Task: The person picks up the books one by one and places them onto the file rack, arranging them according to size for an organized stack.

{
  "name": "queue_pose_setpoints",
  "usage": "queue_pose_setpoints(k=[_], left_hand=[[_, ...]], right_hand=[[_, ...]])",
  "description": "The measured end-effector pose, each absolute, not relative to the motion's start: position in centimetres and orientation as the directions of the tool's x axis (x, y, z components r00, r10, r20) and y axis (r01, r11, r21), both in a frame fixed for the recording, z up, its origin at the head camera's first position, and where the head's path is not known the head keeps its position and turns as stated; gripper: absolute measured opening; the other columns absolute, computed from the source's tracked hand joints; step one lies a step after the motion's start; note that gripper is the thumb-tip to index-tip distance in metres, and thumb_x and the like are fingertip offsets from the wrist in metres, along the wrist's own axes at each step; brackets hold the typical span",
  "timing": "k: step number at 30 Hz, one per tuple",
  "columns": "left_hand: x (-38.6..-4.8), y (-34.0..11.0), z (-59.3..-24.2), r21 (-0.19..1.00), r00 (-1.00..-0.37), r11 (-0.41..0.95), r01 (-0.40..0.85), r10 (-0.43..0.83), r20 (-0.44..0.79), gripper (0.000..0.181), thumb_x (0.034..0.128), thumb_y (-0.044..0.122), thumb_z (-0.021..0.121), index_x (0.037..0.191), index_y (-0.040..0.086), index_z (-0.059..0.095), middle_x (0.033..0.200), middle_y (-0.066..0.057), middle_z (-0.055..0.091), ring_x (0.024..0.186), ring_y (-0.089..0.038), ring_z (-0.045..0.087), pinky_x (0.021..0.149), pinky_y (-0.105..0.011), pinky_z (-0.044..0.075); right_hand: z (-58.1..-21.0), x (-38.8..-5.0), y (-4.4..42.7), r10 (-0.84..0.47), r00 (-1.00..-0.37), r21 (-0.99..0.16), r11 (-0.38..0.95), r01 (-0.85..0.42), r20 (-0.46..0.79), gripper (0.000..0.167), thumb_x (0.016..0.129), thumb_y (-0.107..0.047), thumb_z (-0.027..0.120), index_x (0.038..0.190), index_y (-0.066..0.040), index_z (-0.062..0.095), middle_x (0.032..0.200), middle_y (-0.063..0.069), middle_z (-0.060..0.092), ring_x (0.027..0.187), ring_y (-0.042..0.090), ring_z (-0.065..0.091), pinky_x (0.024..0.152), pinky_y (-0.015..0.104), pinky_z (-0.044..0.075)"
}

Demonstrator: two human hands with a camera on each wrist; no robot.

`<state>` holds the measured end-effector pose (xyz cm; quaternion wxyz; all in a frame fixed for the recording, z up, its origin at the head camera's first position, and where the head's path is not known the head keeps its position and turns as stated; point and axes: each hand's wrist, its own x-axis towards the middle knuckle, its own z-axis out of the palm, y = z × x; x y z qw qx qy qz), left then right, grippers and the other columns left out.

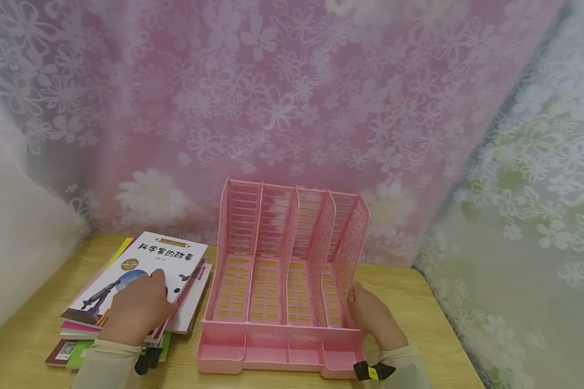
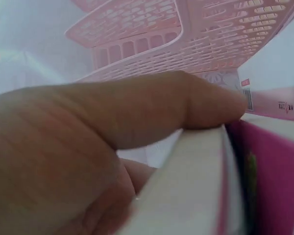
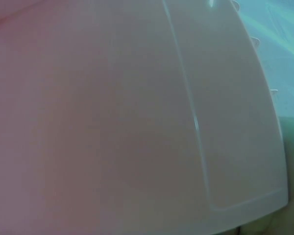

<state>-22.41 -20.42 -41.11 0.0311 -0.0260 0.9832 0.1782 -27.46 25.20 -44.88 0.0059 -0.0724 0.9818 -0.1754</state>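
A white-covered book (image 1: 167,254) with Chinese lettering and a telescope picture lies on top of a pile at the left. My left hand (image 1: 138,305) grips it by its right edge, fingers over the cover. In the left wrist view the thumb (image 2: 186,100) presses against the edge of the pages. To the right stands a pink plastic file rack (image 1: 282,327), with several upright dividers and small open trays along its front. My right hand (image 1: 375,319) holds the rack's right side wall near the front; its fingertips are partly hidden. Smooth pink plastic (image 3: 112,122) fills most of the right wrist view.
More books (image 1: 192,302) lie under the top one, among them a green one (image 1: 80,354) at the bottom. Everything stands on a wooden table (image 1: 399,281). Flowered curtain fabric (image 1: 282,108) hangs behind the table and along its right side.
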Motion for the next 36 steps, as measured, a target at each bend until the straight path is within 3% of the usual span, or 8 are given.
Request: queue_pose_setpoints(k=[6, 13, 16, 19, 23, 29, 32, 36], left_hand=[[-22.0, -21.2, -40.0, 0.349, -0.999, 0.937, -0.032, -0.017, -0.047, 0.034, 0.0859, 0.035, 0.078, 0.087, 0.007, 0.059, 0.068, -0.003, 0.057, 0.059, -0.021, 0.051, 0.052, -0.038, 0.038], [-20.7, -21.9, -38.0, 0.382, -0.997, 0.923, 0.049, 0.022, 0.075, 0.017, 0.0886, 0.028, 0.071, 0.078, 0.016, 0.065, 0.068, 0.002, 0.058, 0.063, -0.018, 0.049, 0.052, -0.035, 0.037], [-19.9, -22.1, -37.3, 0.420, -0.987, 0.905, 0.072, 0.005, 0.160, 0.018, 0.0907, 0.027, 0.068, 0.078, 0.018, 0.060, 0.064, 0.004, 0.052, 0.058, -0.017, 0.045, 0.050, -0.034, 0.033], [-19.2, -22.2, -36.5, 0.466, -0.968, 0.881, 0.086, -0.037, 0.248, 0.011, 0.0938, 0.025, 0.066, 0.091, 0.015, 0.067, 0.069, 0.004, 0.063, 0.054, -0.016, 0.044, 0.046, -0.034, 0.032], [-18.9, -21.8, -36.0, 0.538, -0.881, 0.837, 0.099, -0.178, 0.439, 0.023, 0.0951, 0.021, 0.064, 0.111, 0.005, 0.070, 0.090, -0.011, 0.078, 0.054, -0.020, 0.056, 0.043, -0.032, 0.035], [-20.8, -20.5, -37.7, 0.685, -0.585, 0.705, 0.187, -0.480, 0.654, 0.026, 0.0930, 0.016, 0.062, 0.109, -0.004, 0.068, 0.100, -0.021, 0.076, 0.076, -0.036, 0.072, 0.049, -0.009, 0.036], [-21.4, -20.6, -38.3, 0.695, -0.562, 0.697, 0.180, -0.506, 0.654, 0.026, 0.0943, 0.016, 0.061, 0.109, -0.005, 0.065, 0.099, -0.022, 0.076, 0.078, -0.038, 0.072, 0.050, -0.008, 0.034], [-21.0, -21.2, -37.8, 0.679, -0.641, 0.727, 0.102, -0.474, 0.604, 0.027, 0.0938, 0.018, 0.061, 0.109, -0.005, 0.061, 0.096, -0.026, 0.074, 0.066, -0.037, 0.067, 0.043, -0.025, 0.035]], right_hand=[[-44.9, -27.5, 25.1, -0.141, -0.990, -0.350, 0.927, -0.136, 0.011, 0.030, 0.109, -0.015, 0.040, 0.130, 0.002, 0.054, 0.122, 0.027, 0.067, 0.119, 0.047, 0.064, 0.098, 0.062, 0.049], [-44.7, -27.5, 24.9, -0.150, -0.989, -0.354, 0.924, -0.143, 0.007, 0.029, 0.109, -0.014, 0.040, 0.128, 0.003, 0.054, 0.120, 0.026, 0.067, 0.118, 0.046, 0.064, 0.098, 0.061, 0.049], [-44.7, -27.5, 24.9, -0.150, -0.989, -0.346, 0.927, -0.143, 0.006, 0.029, 0.109, -0.014, 0.041, 0.128, 0.003, 0.055, 0.119, 0.026, 0.067, 0.118, 0.046, 0.064, 0.098, 0.061, 0.050], [-44.6, -27.4, 24.9, -0.151, -0.988, -0.346, 0.927, -0.145, 0.010, 0.029, 0.109, -0.013, 0.041, 0.129, 0.003, 0.055, 0.120, 0.025, 0.067, 0.118, 0.046, 0.064, 0.098, 0.061, 0.049], [-44.7, -27.4, 24.9, -0.159, -0.987, -0.355, 0.922, -0.155, 0.017, 0.028, 0.109, -0.013, 0.042, 0.128, 0.003, 0.055, 0.118, 0.025, 0.068, 0.117, 0.046, 0.065, 0.098, 0.061, 0.049], [-44.9, -27.4, 25.2, -0.158, -0.987, -0.359, 0.921, -0.151, 0.011, 0.027, 0.108, -0.013, 0.043, 0.127, 0.003, 0.055, 0.117, 0.025, 0.067, 0.116, 0.045, 0.065, 0.099, 0.061, 0.049], [-45.0, -27.5, 25.2, -0.152, -0.988, -0.374, 0.917, -0.142, 0.002, 0.030, 0.109, -0.014, 0.042, 0.130, 0.003, 0.054, 0.122, 0.025, 0.067, 0.120, 0.046, 0.063, 0.101, 0.061, 0.047], [-44.7, -27.6, 25.0, -0.149, -0.989, -0.380, 0.915, -0.137, -0.001, 0.029, 0.109, -0.015, 0.042, 0.128, 0.003, 0.055, 0.121, 0.025, 0.067, 0.119, 0.046, 0.063, 0.100, 0.062, 0.048]])
